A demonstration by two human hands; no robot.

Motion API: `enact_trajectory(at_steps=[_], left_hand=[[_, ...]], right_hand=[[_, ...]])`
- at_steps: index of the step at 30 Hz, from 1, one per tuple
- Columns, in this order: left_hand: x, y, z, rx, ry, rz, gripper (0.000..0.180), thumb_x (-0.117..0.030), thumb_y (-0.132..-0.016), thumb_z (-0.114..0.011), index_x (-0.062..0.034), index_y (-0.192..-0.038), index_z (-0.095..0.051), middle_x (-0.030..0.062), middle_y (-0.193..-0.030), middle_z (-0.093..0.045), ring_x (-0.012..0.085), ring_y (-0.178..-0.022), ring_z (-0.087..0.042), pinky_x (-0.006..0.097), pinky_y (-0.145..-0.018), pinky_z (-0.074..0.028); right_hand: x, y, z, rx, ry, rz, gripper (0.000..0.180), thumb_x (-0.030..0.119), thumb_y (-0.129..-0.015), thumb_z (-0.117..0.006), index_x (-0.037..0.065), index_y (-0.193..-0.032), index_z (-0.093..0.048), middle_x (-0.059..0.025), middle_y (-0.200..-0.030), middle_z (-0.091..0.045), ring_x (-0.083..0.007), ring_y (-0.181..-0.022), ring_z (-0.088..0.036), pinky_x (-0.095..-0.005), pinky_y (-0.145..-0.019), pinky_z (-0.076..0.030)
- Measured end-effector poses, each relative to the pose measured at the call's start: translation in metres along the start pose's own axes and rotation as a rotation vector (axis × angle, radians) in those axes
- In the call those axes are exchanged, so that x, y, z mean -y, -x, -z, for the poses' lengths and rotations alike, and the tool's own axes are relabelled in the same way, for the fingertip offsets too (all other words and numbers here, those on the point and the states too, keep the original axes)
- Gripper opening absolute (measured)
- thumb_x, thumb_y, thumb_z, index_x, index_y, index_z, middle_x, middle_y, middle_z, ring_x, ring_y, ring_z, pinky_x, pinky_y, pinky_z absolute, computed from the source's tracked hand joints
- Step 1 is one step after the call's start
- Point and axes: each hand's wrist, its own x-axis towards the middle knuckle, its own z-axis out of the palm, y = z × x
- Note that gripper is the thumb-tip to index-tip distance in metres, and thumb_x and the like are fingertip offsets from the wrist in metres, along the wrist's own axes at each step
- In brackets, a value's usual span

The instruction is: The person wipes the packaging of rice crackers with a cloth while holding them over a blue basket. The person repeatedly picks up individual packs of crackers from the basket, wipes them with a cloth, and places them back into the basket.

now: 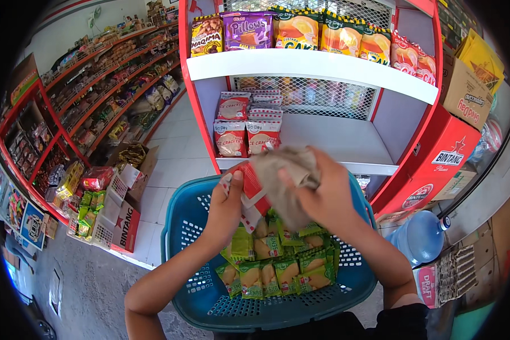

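Note:
Over the basket, my left hand grips a red and white cracker packet by its near edge, thumb on top. My right hand is closed on a crumpled beige cloth, which lies against the packet and hides much of it. Below both hands is a teal plastic basket with perforated sides. Several small green snack packets lie in rows inside it. Straight ahead, similar red and white cracker packets stand stacked at the left of a white shelf.
The red-framed rack's upper shelf carries bagged cakes and snacks. Red cartons and a blue water jug stand to the right. At left are a white crate of snacks and long stocked shelves.

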Motion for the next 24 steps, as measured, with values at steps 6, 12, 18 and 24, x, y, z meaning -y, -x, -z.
enact_trajectory(at_steps=[6, 12, 18, 24], left_hand=[[0.006, 0.005, 0.004, -0.039, -0.230, -0.183, 0.035, -0.030, -0.096, -0.037, -0.0023, -0.113, -0.049, 0.0023, -0.079, -0.058, 0.0077, -0.072, -0.053, 0.024, -0.064, -0.043], [-0.013, 0.002, 0.002, -0.055, -0.963, -0.501, 0.045, -0.017, -0.089, -0.049, 0.0023, -0.128, -0.037, 0.0097, -0.067, -0.056, 0.0179, -0.052, -0.055, 0.029, -0.045, -0.043], [-0.004, 0.008, 0.001, 0.115, -1.483, -1.003, 0.059, -0.005, -0.080, -0.056, 0.0050, -0.132, -0.029, 0.0102, -0.067, -0.057, 0.0171, -0.050, -0.056, 0.029, -0.042, -0.043], [0.001, -0.001, 0.007, -0.065, -1.042, -0.619, 0.033, -0.005, -0.085, -0.046, 0.0011, -0.118, -0.046, 0.0142, -0.065, -0.055, 0.0230, -0.061, -0.060, 0.033, -0.055, -0.047]], right_hand=[[-0.001, 0.000, -0.008, -0.002, 0.310, 0.088, 0.041, 0.019, -0.060, -0.070, 0.003, -0.093, -0.052, -0.0125, -0.083, -0.058, -0.0285, -0.073, -0.059, -0.0370, -0.059, -0.048], [-0.023, -0.019, 0.007, -0.331, 0.157, -0.169, 0.030, 0.018, -0.069, -0.067, -0.001, -0.090, -0.055, -0.0162, -0.073, -0.060, -0.0338, -0.064, -0.059, -0.0396, -0.058, -0.047], [-0.015, -0.013, -0.008, -0.049, 0.093, -0.213, 0.025, 0.023, -0.074, -0.062, 0.001, -0.084, -0.058, -0.0201, -0.068, -0.060, -0.0385, -0.065, -0.059, -0.0433, -0.058, -0.047], [-0.028, -0.015, 0.009, -0.416, 0.186, -0.178, 0.026, 0.023, -0.071, -0.062, 0.000, -0.082, -0.055, -0.0191, -0.070, -0.059, -0.0374, -0.063, -0.058, -0.0416, -0.054, -0.047]])
